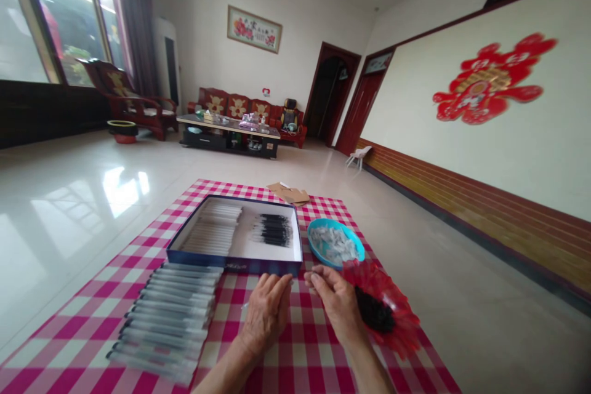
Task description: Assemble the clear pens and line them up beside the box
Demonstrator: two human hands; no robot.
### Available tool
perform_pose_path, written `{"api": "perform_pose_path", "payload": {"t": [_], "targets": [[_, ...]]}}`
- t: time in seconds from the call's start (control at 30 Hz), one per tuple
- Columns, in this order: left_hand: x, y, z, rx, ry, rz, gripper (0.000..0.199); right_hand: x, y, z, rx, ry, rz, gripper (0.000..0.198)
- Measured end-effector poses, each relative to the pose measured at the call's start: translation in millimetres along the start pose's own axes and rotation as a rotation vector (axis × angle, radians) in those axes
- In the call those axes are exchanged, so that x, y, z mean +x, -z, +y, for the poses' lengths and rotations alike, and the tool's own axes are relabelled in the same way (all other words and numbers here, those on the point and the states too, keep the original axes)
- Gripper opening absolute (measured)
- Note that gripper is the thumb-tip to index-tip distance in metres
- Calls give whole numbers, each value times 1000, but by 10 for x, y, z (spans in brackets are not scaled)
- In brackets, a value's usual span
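Observation:
My left hand is closed over the tablecloth, in front of the box, with thumb and fingers pressed together. A small clear tip shows at its left side; what it belongs to is hidden. My right hand is closed in a pinch just to the right, its fingertips near the left hand's; anything between them is too small to make out. Left of my hands lies a row of clear pens with dark ends. Beyond my hands stands a shallow blue box holding clear tubes and black-ended pieces.
A turquoise bowl of small translucent pieces stands at the right. Beside my right wrist is a red flower-shaped object with a black centre. Brown cardboard lies at the checked tablecloth's far edge.

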State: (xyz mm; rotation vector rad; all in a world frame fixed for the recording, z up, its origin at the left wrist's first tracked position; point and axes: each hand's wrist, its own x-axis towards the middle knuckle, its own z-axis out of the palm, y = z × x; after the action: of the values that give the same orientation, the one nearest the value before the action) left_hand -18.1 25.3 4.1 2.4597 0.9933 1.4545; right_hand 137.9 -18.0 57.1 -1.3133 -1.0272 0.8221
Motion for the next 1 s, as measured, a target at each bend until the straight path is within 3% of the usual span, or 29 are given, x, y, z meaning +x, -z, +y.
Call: {"api": "perform_pose_path", "payload": {"t": [0.17, 0.33, 0.77, 1.0], "targets": [[-10, -5, 7, -34, 17, -16, 26, -34, -222, 338, 184, -116, 98, 35], [16, 18, 44, -26, 37, -54, 26, -49, -226, 498, 231, -166, 43, 35], [32, 68, 54, 69, 62, -149, 25, -40, -237, 573, 137, -81, 53, 33], [36, 72, 26, 177, 122, -137, 26, 8, -286, 600, 47, -2, 95, 36]]}}
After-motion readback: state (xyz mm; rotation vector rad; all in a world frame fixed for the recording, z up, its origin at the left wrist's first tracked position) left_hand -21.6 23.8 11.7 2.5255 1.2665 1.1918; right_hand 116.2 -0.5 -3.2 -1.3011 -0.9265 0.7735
